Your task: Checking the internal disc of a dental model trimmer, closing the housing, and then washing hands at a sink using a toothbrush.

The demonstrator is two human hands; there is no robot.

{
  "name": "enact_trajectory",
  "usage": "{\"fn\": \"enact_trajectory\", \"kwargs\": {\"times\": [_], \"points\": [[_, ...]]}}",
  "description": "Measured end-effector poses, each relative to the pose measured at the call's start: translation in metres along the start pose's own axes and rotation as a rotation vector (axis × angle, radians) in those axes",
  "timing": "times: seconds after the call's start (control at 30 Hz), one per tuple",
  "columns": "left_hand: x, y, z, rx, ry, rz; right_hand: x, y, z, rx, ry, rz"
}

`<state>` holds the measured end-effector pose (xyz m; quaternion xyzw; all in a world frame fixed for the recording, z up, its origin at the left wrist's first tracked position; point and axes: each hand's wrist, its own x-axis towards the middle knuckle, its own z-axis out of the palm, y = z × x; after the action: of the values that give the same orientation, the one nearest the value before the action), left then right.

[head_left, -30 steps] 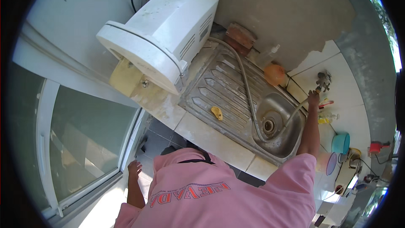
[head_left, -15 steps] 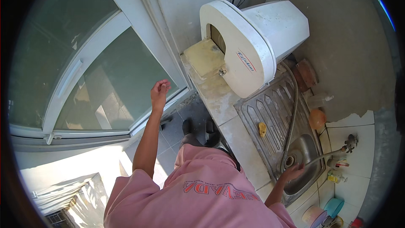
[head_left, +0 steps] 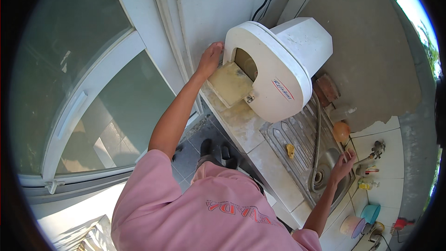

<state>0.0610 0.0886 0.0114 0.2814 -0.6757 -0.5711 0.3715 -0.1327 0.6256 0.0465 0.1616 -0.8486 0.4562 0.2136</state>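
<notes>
The sink [head_left: 331, 155] presumably drained the hose [head_left: 318, 135]; your right hand [head_left: 341, 168] hung loosely spread above, your left hand [head_left: 212, 57] beside the machine [head_left: 265, 72], grip unclear.

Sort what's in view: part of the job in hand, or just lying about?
Likely part of the job:
white machine, left hand at its edge
sink, right hand above it
tap, near the right hand

Apparently just lying about:
small yellow piece
orange round object
reddish-brown block
teal container
</notes>
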Motion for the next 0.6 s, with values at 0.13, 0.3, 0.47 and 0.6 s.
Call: {"fn": "enact_trajectory", "kwargs": {"times": [0.13,0.3,0.47,0.6], "points": [[0.002,-0.003,0.004,-0.128,-0.075,-0.003,0.033,-0.054,0.041,-0.053,-0.183,-0.122],[-0.012,0.009,0.0,-0.049,-0.173,-0.024,0.037,-0.16,0.1,0.072,-0.163,-0.241],[-0.018,0.01,0.007,0.057,-0.094,0.126,0.078,-0.247,0.146,0.315,-0.239,-0.379],[-0.017,0.004,0.001,0.161,-0.075,0.135,0.113,-0.333,0.217,0.077,-0.597,-0.563]]}}
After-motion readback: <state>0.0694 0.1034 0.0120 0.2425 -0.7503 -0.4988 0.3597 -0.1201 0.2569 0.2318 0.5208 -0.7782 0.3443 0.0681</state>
